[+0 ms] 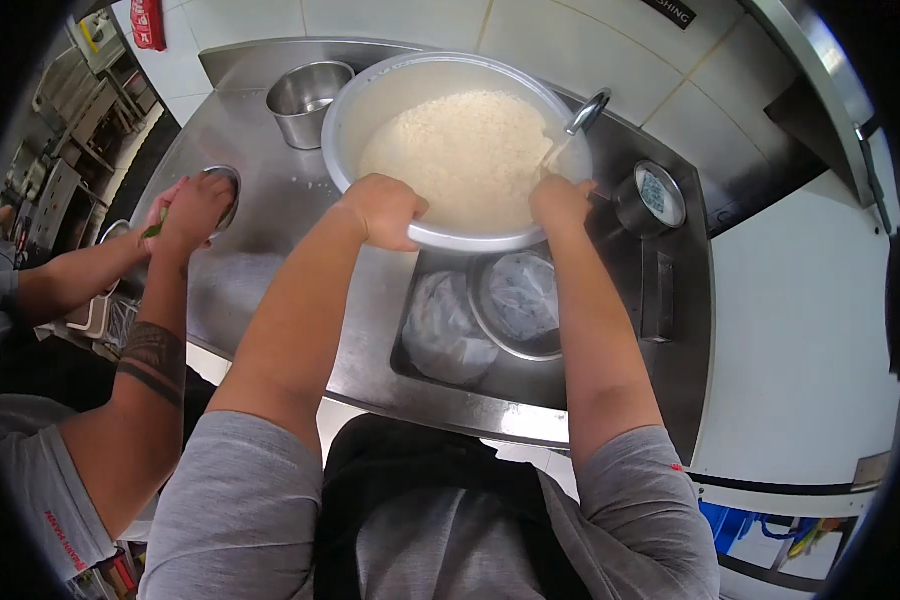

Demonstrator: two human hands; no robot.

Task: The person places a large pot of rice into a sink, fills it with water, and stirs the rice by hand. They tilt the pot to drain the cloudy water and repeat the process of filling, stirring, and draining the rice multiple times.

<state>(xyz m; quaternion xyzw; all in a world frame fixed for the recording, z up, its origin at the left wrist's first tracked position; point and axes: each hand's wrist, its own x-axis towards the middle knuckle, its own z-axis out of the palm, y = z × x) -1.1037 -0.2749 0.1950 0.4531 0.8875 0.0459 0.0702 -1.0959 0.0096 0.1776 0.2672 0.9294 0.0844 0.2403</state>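
A large metal basin [338,120] holds a mass of white rice [460,135] in cloudy liquid. It sits partly on the steel counter and partly over the sink, tilted slightly toward me. My left hand [382,212] is closed on its near rim, fingers curled over the edge. At the near right rim, my right hand [562,205] is also closed on the basin. The faucet [590,110] curves over the basin's right side, and what looks like a stream of water falls from it near my right hand.
The sink holds a metal bowl [482,318] and clear plastic bags [440,325]. A steel pot [300,120] stands behind left; a small metal container [642,205] is at right. On the left, another person's hands [195,205] are at a metal bowl [232,185].
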